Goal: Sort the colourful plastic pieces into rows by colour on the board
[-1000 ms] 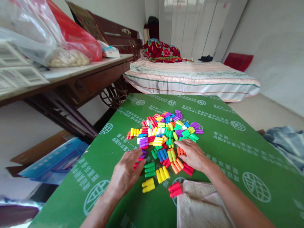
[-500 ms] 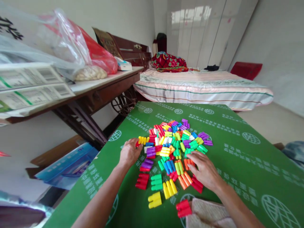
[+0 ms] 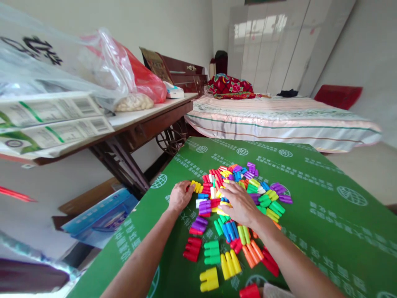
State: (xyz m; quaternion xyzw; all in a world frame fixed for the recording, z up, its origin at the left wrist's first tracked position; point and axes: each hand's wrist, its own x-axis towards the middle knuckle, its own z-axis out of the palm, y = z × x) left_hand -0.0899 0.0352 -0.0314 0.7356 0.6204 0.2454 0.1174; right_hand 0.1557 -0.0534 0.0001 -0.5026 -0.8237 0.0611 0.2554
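Bullet-shaped plastic building blocks in many colours lie in a heap on a green table [image 3: 310,207]. My left hand [image 3: 180,196] rests at the heap's left edge with its fingers closed. A bit of red shows between them, and the fingertips touch a yellow block [image 3: 197,186]. My right hand [image 3: 240,203] is over the middle of the heap, fingers apart and palm down, hiding the blocks beneath. Nearer to me are a red block [image 3: 192,249], a green block [image 3: 211,252] and two yellow blocks, one three-pronged [image 3: 230,265] and one at the front [image 3: 209,279].
On the left, a sewing-machine table [image 3: 139,120] carries packaged boxes [image 3: 56,120] and a red plastic bag [image 3: 149,80]. Behind the green table stands a bed [image 3: 279,116]. A cloth [image 3: 276,291] lies at the table's front, beside a red block [image 3: 249,291].
My right hand has moved left from the heap's right side to over its middle. My left hand stays by the yellow block. The whole view has shifted slightly.
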